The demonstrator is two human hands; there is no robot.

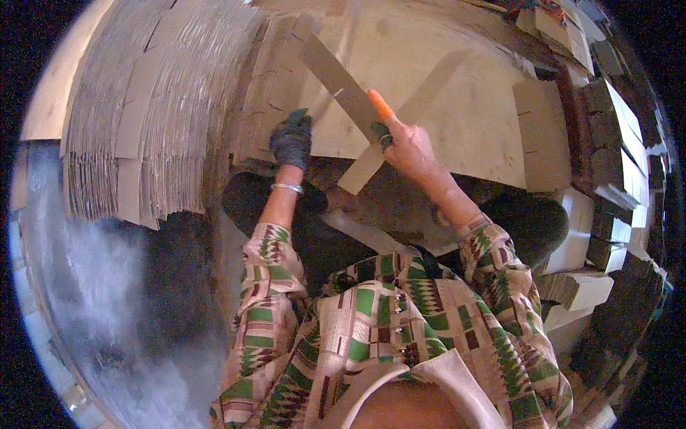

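Observation:
My right hand [413, 151] wears an orange cover on its outstretched index finger and something green at the thumb. It grips a long, narrow cardboard strip [341, 84] with a small slit, which slants up to the left. Below the hand, the pale end of another cardboard piece [362, 169] crosses that line at an angle. In a dark glove with a green tip, my left hand [291, 140] is closed beside a row of cardboard strips [261, 86]. What its fingers hold, if anything, is hidden.
A pale board [471, 129] lies in front of me, with a flat cardboard piece [542, 136] at its right end. Tightly packed cardboard sheets [153, 107] stand at the left. More cardboard stacks [618, 154] line the right side.

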